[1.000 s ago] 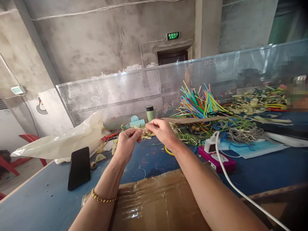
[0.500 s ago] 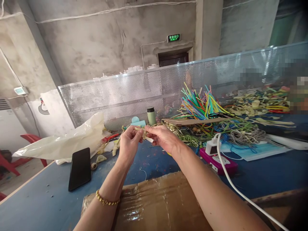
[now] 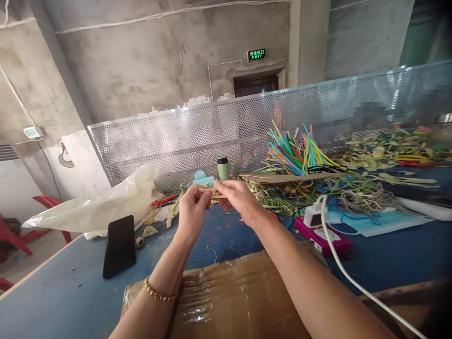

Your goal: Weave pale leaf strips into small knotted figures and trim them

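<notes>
My left hand point(image 3: 193, 208) and my right hand point(image 3: 237, 197) meet above the blue table, fingers pinched. Between them runs a thin pale-yellow strip point(image 3: 212, 192), held by both hands; its ends are hidden by my fingers. Just behind the hands stand a green bottle with a black cap point(image 3: 222, 169) and a light-blue item point(image 3: 204, 180). Below my forearms lies a brown cardboard sheet point(image 3: 229, 296) with clear tape on it.
A black phone point(image 3: 119, 246) and a translucent plastic bag point(image 3: 106, 205) lie left. To the right are colourful pipe-like strands point(image 3: 294, 150), tangled cords point(image 3: 363, 197), a magenta power strip point(image 3: 323, 235) with a white cable, and a blue mask point(image 3: 384, 221). A perforated metal screen point(image 3: 169, 146) stands behind.
The short pale end that stuck out below my fingers is gone from sight, and the strip now lies level between both hands. The view has shifted slightly.
</notes>
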### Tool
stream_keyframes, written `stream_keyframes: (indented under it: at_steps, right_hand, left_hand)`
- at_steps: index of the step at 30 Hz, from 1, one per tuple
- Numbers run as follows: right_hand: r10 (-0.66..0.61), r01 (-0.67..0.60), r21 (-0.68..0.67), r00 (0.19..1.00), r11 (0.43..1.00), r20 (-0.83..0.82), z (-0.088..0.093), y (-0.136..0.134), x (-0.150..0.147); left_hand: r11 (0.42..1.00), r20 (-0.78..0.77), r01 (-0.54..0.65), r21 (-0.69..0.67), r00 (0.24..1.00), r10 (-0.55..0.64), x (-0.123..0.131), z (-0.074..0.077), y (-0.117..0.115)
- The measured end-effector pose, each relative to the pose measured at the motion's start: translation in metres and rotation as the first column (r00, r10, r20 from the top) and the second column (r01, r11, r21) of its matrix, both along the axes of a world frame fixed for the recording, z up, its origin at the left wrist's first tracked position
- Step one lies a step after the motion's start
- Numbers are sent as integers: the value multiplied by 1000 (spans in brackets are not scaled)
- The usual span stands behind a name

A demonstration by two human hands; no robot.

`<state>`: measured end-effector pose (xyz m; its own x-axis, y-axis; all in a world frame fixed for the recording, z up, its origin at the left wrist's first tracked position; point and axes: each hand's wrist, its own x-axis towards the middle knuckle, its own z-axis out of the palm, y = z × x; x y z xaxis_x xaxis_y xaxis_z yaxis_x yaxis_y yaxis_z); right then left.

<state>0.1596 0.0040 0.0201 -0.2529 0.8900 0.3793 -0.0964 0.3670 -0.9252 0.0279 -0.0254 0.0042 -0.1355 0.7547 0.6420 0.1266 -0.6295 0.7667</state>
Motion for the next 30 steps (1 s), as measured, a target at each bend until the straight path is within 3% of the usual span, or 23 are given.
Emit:
stream_keyframes:
  at_steps: [4,11,14,20,25,27,30]
  right_hand:
    - [150,-152,87,988,984,34,-3,-2,0]
    - [-4,2,108,1000,994,20,-6,1,-5]
    - [38,-39,122,999,992,10,-4,-1,-6]
    - [96,-92,93,995,991,-41,-4,-4,-6]
    - [119,-112,109,991,988,-63,-5,-3,-6]
    - [125,-117,107,990,987,-72,-4,-3,-4]
    - [175,-167,126,983,978,-58,-2,-4,-1]
  left_hand:
    - [995,45,91,-31,995,-89,1,3,-2]
    - [997,57,52,-61,997,-49,1,-1,0]
    - [994,76,76,-83,995,-69,1,0,-1]
    - [971,257,171,-165,958,-125,3,4,-4]
    - [969,316,165,-185,943,-100,0,4,-2]
    - [941,325,279,-191,923,-207,-3,7,-3]
    - [850,288,486,-205,860,-422,-8,10,-4]
